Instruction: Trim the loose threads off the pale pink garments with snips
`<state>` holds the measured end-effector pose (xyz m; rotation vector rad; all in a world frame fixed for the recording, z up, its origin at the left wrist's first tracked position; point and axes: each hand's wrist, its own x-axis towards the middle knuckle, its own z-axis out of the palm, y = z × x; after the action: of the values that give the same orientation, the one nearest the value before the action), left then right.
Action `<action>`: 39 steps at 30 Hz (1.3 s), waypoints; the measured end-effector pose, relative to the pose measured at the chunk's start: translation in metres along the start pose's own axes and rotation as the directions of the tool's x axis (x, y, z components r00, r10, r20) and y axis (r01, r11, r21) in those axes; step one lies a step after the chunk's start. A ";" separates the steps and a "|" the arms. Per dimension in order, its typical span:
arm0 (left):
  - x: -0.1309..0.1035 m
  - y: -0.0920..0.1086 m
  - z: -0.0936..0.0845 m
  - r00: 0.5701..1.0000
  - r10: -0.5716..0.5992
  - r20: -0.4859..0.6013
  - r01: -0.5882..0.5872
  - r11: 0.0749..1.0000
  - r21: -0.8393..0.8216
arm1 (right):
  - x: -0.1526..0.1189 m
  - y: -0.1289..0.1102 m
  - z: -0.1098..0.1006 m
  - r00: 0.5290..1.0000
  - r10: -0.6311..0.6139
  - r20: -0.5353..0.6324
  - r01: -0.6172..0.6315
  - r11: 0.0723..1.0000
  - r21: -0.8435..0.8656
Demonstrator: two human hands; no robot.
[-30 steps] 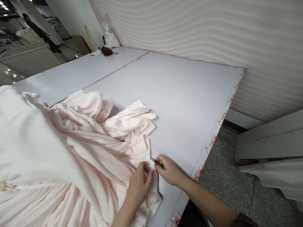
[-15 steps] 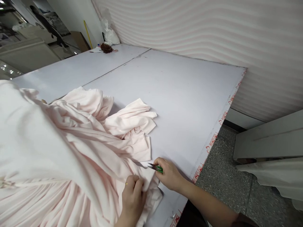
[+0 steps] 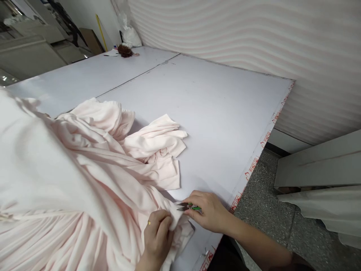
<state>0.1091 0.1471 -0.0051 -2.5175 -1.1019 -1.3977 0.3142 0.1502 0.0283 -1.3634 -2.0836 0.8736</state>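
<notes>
Pale pink fabric (image 3: 124, 169) lies in a heap of folds over the left and front of the white table. Near the front edge, my left hand (image 3: 158, 231), with a ring on one finger, is closed on a bunched part of this cloth. My right hand (image 3: 207, 210) grips small green-handled thread snips (image 3: 190, 207) between thumb and fingers. Their dark blades point left and lie at the cloth's edge, just above and right of my left hand. I cannot tell whether the blade tips touch the cloth.
The white table (image 3: 225, 113) has red-printed tape along its right edge. At its far end are a brown fuzzy bundle (image 3: 125, 51) and a white plastic bag (image 3: 131, 37). A rippled white sheet (image 3: 239, 34) hangs behind. Speckled floor (image 3: 262, 195) and a pale cabinet (image 3: 318, 162) are at right.
My right hand has shifted slightly right and down, and its fingers are straighter around the snips, whose blades now lie against the cloth's edge in view. My left hand keeps its hold.
</notes>
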 end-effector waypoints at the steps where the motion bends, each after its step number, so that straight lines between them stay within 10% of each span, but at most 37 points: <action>1: 0.000 0.000 0.000 1.000 0.006 0.000 -0.006 1.000 0.006 | 0.001 0.000 0.001 1.000 -0.005 0.005 0.005 1.000 0.005; 39: -0.003 -0.002 0.004 1.000 0.010 0.021 -0.010 1.000 0.003 | 0.008 -0.001 -0.002 0.997 0.081 0.014 -0.082 0.989 0.120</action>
<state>0.1098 0.1481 -0.0105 -2.5370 -1.0931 -1.3695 0.3126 0.1575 0.0307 -1.3908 -1.9588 1.0242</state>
